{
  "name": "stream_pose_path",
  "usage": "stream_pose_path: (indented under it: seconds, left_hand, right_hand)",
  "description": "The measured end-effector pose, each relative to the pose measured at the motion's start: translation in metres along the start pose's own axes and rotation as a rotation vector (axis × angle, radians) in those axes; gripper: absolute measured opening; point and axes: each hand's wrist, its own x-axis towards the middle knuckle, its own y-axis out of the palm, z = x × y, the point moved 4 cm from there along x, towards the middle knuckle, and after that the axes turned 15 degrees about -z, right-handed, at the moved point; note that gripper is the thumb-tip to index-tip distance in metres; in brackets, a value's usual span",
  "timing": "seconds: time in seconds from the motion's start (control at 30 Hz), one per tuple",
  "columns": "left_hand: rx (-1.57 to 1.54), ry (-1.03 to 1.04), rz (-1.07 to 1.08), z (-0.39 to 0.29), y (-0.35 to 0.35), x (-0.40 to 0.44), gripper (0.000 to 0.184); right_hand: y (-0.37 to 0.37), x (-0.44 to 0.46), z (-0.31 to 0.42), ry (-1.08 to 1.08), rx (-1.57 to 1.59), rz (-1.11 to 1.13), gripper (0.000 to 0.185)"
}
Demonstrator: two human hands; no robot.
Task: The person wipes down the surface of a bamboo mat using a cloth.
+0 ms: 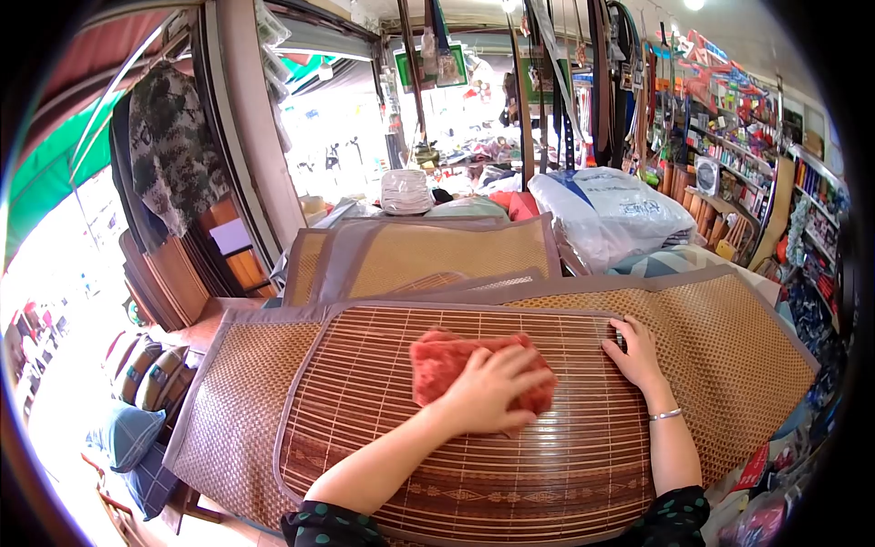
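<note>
Down on the slatted mat (374, 392) went all the attention, and there was the left hand (492, 387), palm down, fingers loosely spread across a red cloth (437, 365) and slightly blurred! The cloth lay bunched on the slats, left of the right hand (635, 351), which sat at the mat's far right corner, fingers half bent, thumb apart; whether it gripped the edge or merely pressed, one couldn't tell. Underneath, tan woven matting (228, 415) stuck out left and right.

Where was the danger? In the layers, most likely! A hard sideways push could have slid the slatted mat over the woven one, especially had the right hand rested too lightly. Then the cloth: with those fingers so flat, it could have slipped out or bunched further, and its fibres might have snagged between slats. Farther back, a plastic-wrapped bundle (615, 214) stood clear of both hands.
</note>
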Motion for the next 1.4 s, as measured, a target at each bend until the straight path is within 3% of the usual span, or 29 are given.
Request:
stream_pose_path:
  seconds: [0.07, 0.13, 0.27, 0.33, 0.43, 0.57, 0.7, 0.73, 0.8, 0.9, 0.93, 0.97, 1.03, 1.1, 1.2, 1.33, 1.4]
  left_hand:
    - [-0.025, 0.125, -0.007, -0.019, 0.006, -0.004, 0.071]
    - [-0.055, 0.112, -0.012, -0.011, 0.003, 0.0, 0.071]
    - [0.064, -0.267, -0.005, 0.05, -0.025, 0.0, 0.066]
    - [0.185, -0.434, -0.135, 0.098, -0.027, -0.023, 0.065]
    - [0.324, -0.651, -0.147, 0.13, -0.042, -0.044, 0.067]
    - [0.294, -0.538, -0.105, 0.103, -0.034, -0.032, 0.065]
    - [-0.021, 0.015, -0.057, 0.002, -0.006, 0.0, 0.07]
    - [0.022, -0.025, 0.033, -0.002, -0.006, 0.003, 0.072]
    - [-0.122, 0.183, -0.004, -0.036, 0.011, -0.003, 0.073]
    - [-0.082, 0.064, 0.098, -0.013, 0.001, 0.006, 0.07]
    - [-0.099, 0.121, -0.036, -0.014, -0.002, 0.005, 0.069]
    - [-0.01, -0.123, 0.033, 0.021, -0.013, 0.007, 0.067]
    - [-0.031, -0.191, -0.057, 0.047, -0.024, 0.001, 0.062]
    - [0.252, -0.513, -0.129, 0.113, -0.029, -0.029, 0.066]
    - [0.279, -0.652, -0.121, 0.129, -0.037, -0.04, 0.069]
    - [0.229, -0.528, -0.083, 0.102, -0.032, -0.027, 0.068]
    - [0.043, -0.24, -0.043, 0.047, -0.014, -0.007, 0.064]
  right_hand:
    - [0.0, 0.0, 0.0, 0.003, -0.013, 0.003, 0.057]
    - [0.0, -0.001, 0.0, 0.011, -0.001, 0.001, 0.057]
    - [-0.001, -0.001, 0.0, 0.019, 0.008, -0.011, 0.057]
    - [-0.002, -0.001, 0.0, 0.027, 0.024, -0.012, 0.057]
    - [-0.003, -0.001, 0.0, 0.049, 0.025, -0.004, 0.057]
    - [-0.003, 0.0, 0.002, 0.048, 0.038, 0.005, 0.057]
    - [0.0, 0.001, -0.001, 0.028, 0.014, 0.009, 0.057]
    - [0.001, 0.0, -0.002, 0.015, 0.007, 0.001, 0.057]
    - [0.004, -0.001, -0.006, 0.0, 0.002, -0.002, 0.057]
    - [0.003, -0.002, -0.005, -0.011, 0.012, -0.011, 0.057]
    - [0.003, -0.001, -0.005, -0.016, 0.021, -0.017, 0.057]
    - [0.002, -0.001, -0.004, -0.013, 0.021, -0.022, 0.057]
    - [0.001, -0.002, -0.003, -0.006, 0.016, -0.022, 0.056]
    - [0.0, -0.001, -0.003, -0.006, 0.032, -0.033, 0.056]
    - [-0.002, -0.001, 0.001, 0.006, 0.037, -0.035, 0.056]
    - [0.001, 0.0, -0.003, -0.008, 0.035, -0.031, 0.056]
    - [0.003, 0.0, -0.005, -0.011, 0.029, -0.023, 0.056]
